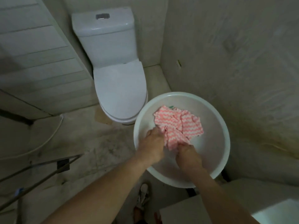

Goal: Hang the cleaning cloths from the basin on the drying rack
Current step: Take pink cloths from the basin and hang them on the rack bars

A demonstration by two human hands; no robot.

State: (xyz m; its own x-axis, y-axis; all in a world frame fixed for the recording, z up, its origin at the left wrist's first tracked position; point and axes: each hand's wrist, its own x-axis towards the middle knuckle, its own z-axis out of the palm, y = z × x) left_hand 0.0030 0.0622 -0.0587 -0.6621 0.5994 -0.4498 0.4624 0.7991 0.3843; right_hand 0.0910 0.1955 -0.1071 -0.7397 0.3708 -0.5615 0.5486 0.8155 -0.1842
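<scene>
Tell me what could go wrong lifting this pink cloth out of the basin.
The left hand and right hand grip the pink cloth bunched, so it may hang crumpled. A green cloth peeking from under it could get dragged out onto the stained floor. The drying rack sits off left; drips may land between.

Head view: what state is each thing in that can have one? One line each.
Left hand: fingers curled on the pink cloth.
Right hand: fingers curled on the same cloth.
Pink cloth: crumpled, in the basin, held by both hands.
Green cloth: mostly hidden under the pink cloth.
Basin: upright, holding the cloths.
Toilet lid: closed.
Drying rack: partly in view, no cloth on the visible bars.
</scene>
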